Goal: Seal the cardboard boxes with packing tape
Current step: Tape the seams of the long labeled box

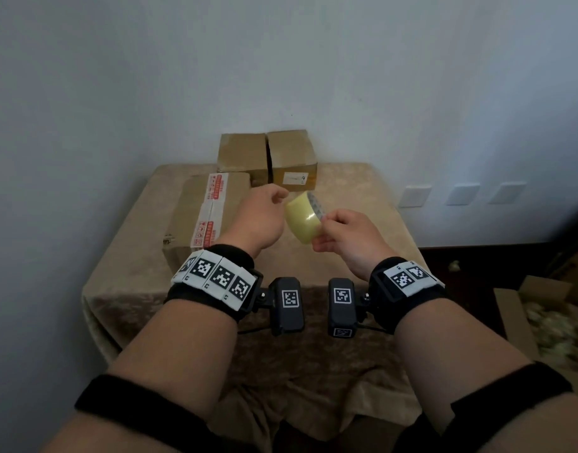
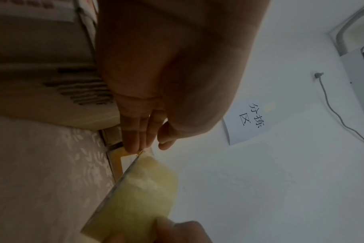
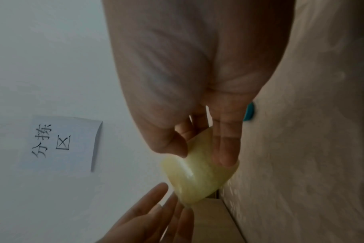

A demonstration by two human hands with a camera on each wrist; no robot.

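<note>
Right fingers (image 3: 226,144) pinching my tape roll (image 1: 303,217), left hand (image 1: 259,220) loose-fingered beside it, near three closed boxes (image 1: 209,214).

**Pale room, cloth-draped table against a plain wall**

Standing against a plain pale bluish-white wall (image 1: 281,60): a small square table draped in a beige leaf-patterned cloth (image 1: 362,197), the fabric hanging in folds down the near side. Running along the wall to the right, three white rectangular wall plates (image 1: 414,196). Showing below them, a dark reddish-brown floor (image 1: 470,266). Sitting on that floor at the far right, an open brown cardboard carton filled with pale shredded packing (image 1: 549,325). Hanging on the wall, a white paper sheet with black handwritten characters (image 3: 60,141); nearby, a grey cable trailing from a small wall fitting (image 2: 330,105). Falling soft and dim throughout, even light.
</note>
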